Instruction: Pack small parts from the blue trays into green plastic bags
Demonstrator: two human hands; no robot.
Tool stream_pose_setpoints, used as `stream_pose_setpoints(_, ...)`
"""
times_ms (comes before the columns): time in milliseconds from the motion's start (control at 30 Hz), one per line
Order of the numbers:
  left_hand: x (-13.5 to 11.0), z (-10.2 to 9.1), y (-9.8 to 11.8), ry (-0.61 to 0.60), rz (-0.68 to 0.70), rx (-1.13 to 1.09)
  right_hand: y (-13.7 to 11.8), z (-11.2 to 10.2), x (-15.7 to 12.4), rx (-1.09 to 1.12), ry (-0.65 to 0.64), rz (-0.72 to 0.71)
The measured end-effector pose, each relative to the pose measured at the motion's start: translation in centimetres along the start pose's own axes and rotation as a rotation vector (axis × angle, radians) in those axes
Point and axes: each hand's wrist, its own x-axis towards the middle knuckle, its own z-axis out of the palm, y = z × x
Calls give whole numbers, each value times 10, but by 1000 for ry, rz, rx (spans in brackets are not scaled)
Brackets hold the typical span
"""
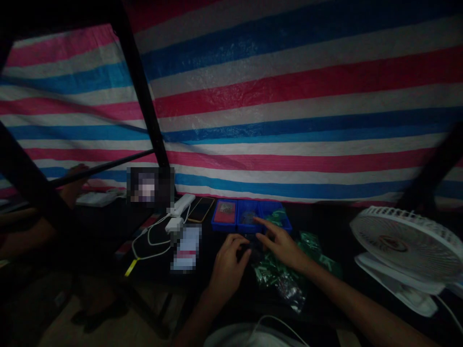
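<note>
My left hand [229, 262] is above the dark table, its fingers curved and its thumb apart from them. Beside it my right hand [284, 246] has its fingers spread, and one fingertip reaches the front of the blue tray [226, 226]. The tray has three compartments: a red piece [224, 215] with something small on it at left, small dark items [249, 217] in the middle, green packets [277, 217] at right. Between my hands lies something dark that I cannot make out. Green-printed plastic packets [267, 270] and a clear packet [291, 291] lie under and beside my right forearm.
A white clip fan [398, 246] stands at right. To the left are a phone [201, 209], a white power strip [183, 205] with cables, and a blurred-out item [187, 248]. A dark metal frame [141, 91] rises before the striped sheet [289, 106]. Another person's arm [25, 238] shows far left.
</note>
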Motion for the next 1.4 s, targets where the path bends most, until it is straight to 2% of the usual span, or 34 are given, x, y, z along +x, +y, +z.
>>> stream_pose_setpoints(167, -4, 4, -4, -81, 84, 179, 0, -1, 1, -10, 70, -84)
stream_pose_setpoints(267, -6, 6, -8, -77, 107, 223, -1, -1, 2, -17, 78, -91)
stream_pose_setpoints(400, -5, 7, -9, -44, 96, 229, -2, 0, 1, -9, 37, -84)
stream_pose_setpoints(667, -3, 1, 6, -143, 102, 294, 0, 1, 1, 35, -22, -61)
stream_pose_setpoints(867, -4, 3, 3, -126, 86, 350, -1, 0, 1, 23, -21, -61)
stream_pose_setpoints(1100, -1, 2, 7, -152, 32, 325, -1, 1, 2, 27, -26, -53)
stream_pose_setpoints(1267, 1, 2, -2, -28, 8, 166, -4, 1, 1, 43, -42, -47)
stream_pose_setpoints(1400, 2, 0, -6, 34, -58, -17, -8, 0, 0, 37, -114, -88)
